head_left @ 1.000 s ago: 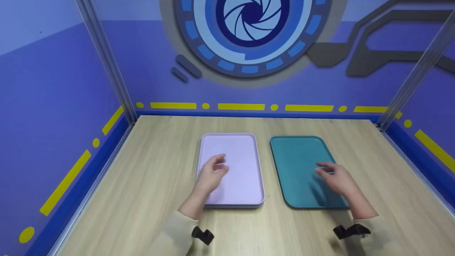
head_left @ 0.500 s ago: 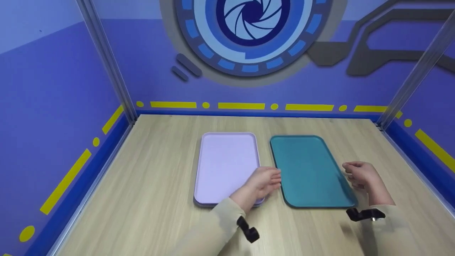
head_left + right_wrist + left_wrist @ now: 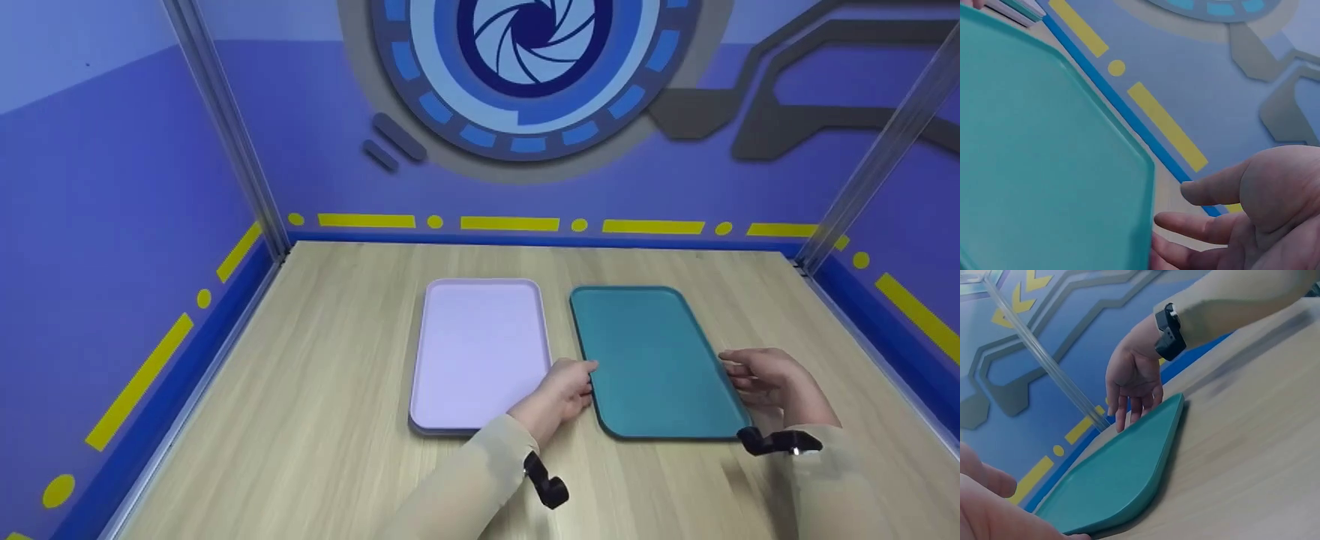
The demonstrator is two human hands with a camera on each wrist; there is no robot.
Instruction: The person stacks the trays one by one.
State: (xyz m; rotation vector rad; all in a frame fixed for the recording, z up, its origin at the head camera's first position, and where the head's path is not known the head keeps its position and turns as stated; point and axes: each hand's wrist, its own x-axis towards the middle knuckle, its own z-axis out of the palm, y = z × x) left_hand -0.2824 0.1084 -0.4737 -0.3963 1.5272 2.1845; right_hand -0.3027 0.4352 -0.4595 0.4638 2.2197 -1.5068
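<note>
A teal tray (image 3: 652, 360) lies flat on the wooden table (image 3: 322, 420), right of the centre. My left hand (image 3: 562, 390) is at its left long edge, fingertips right at the rim. On the opposite side my right hand (image 3: 776, 379) has its fingertips close to the right rim. The right wrist view shows that hand's thumb apart from its extended fingers (image 3: 1202, 228), beside the tray's edge. In the left wrist view, part of my left hand (image 3: 994, 506) appears at the lower left, with one fingertip by the rim.
A lavender tray (image 3: 480, 352) lies left of the teal one, with a darker edge showing beneath it. My left forearm crosses near its front right corner. Blue printed walls (image 3: 525, 195) and metal corner posts (image 3: 225, 120) bound the table at the back and sides.
My left hand has swung right from above the lavender tray to the teal tray's left edge. My right hand has gone from above the teal tray to its right edge.
</note>
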